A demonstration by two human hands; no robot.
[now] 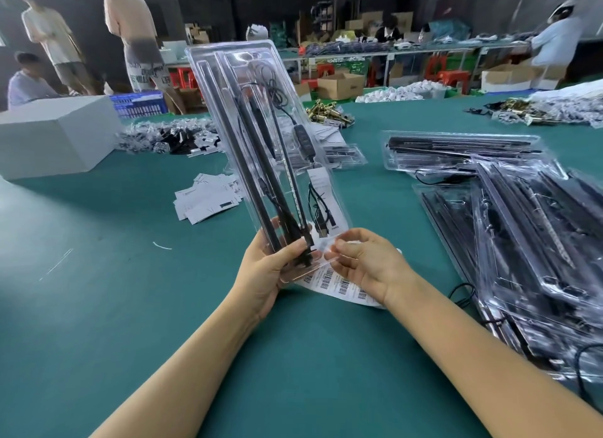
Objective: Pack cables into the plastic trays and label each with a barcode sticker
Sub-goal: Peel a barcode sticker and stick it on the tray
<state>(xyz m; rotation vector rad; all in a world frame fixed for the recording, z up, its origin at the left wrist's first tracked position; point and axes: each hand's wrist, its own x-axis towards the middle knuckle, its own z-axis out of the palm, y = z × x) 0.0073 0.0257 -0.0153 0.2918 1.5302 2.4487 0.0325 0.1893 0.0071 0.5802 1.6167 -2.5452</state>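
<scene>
Cables (280, 163) are already sitting inside the clear tray (228, 88) you are gripping upright with your left hand (277, 268). Your right fingers (346, 246) are pinching its bottom edge above the barcode stickers (339, 286); labelling looks unfinished.

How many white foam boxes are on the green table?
1. The white foam box sits at the table's far left edge, beside a pile of small bagged parts. More may lie outside the view.

Dim workshop; green table (98, 307), cardboard boxes (339, 85) behind.
</scene>
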